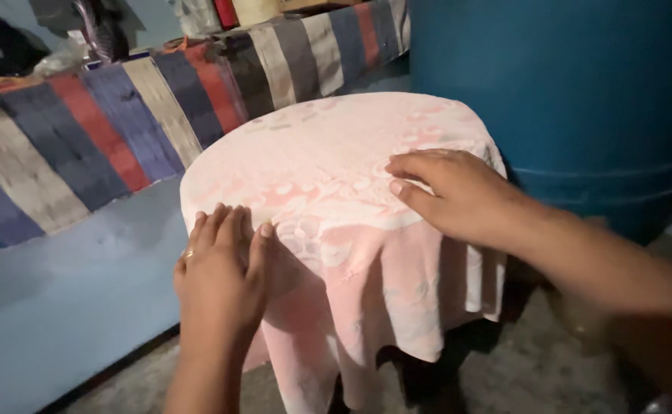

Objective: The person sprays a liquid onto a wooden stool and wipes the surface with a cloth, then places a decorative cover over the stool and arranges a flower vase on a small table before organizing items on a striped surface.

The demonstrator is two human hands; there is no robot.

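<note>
Pressing flat, the left hand (219, 268) lies open-palmed on the near edge of a pink patterned cloth (328, 176); the right hand (451, 192) rests open on its top, neither grip closed. The cloth drapes a small round desk, beside a blue barrel (566, 84) and a striped blanket (121, 115).

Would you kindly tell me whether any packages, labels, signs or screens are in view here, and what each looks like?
None can be made out: only a pink cloth under both hands, a blue barrel behind, and a striped blanket; the dim items at the top edge are too unclear to tell.
</note>
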